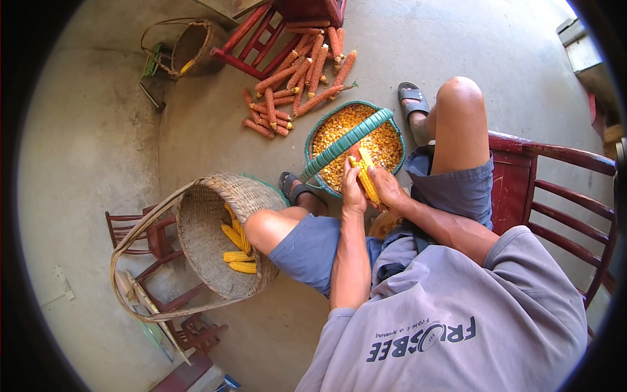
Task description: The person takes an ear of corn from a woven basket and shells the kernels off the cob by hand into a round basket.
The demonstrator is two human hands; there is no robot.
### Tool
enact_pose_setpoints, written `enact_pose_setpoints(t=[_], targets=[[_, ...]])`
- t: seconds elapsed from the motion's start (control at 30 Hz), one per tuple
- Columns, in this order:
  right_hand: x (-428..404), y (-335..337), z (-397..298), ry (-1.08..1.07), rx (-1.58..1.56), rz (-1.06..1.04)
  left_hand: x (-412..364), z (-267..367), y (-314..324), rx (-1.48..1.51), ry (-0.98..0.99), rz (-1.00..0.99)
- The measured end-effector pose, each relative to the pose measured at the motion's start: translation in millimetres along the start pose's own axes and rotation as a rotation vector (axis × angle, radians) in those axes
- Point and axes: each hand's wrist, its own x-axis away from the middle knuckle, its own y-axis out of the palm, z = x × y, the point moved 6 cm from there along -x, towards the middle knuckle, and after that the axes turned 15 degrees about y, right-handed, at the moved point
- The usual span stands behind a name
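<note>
My left hand (353,188) and my right hand (389,188) are both closed around a yellow corn ear (368,182). Bare reddish cob shows at the ear's upper end; whether this is one piece or two pressed together, I cannot tell. Both hands are over the near edge of a round basket with a green-bound rim (306,147). Loose corn kernels (338,125) fill much of it, and its green-wrapped handle (345,144) arches across, just beyond my fingers. By my left knee, a large wicker basket (198,245) lies tilted with several unshelled corn ears (240,257) inside.
Bare reddish corncobs (294,83) are heaped on the concrete floor beyond the kernels, beside a red wooden chair (259,44). Another basket (196,46) stands at the far left. Small wooden chairs (159,235) are left of the wicker basket. A red slatted chair (512,181) is at right.
</note>
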Motion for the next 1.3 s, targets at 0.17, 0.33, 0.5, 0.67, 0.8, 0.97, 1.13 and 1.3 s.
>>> enact_pose_setpoints(t=[0.17, 0.33, 0.5, 0.67, 0.8, 0.97, 1.13, 1.3], targets=[[5, 0, -5, -0.062, 0.043, 0.033, 2, 10, 13, 0.036, 0.018, 0.062], [3, 0, -5, -0.124, 0.105, 0.057, -1, 7, 4, 0.050, 0.011, 0.081], [-5, -5, 4, -0.103, 0.226, 0.076, -2, 0, -6, -0.122, -0.002, 0.126], [-7, -13, -2, -0.518, 0.573, 0.391, -5, 3, 3, -0.152, 0.021, -0.035], [-7, -13, -9, -0.323, 0.412, 0.286, -2, 9, 18, 0.024, 0.108, -0.022], [-6, -18, -8, -0.371, 0.479, 0.351, -1, -2, 15, -0.173, 0.090, -0.058], [5, -8, -15, -0.340, 0.577, 0.393, -9, -2, -23, -0.765, 0.280, 0.034], [4, -11, -15, -0.321, 0.555, 0.401, -11, -12, -27, -0.643, 0.220, 0.066]])
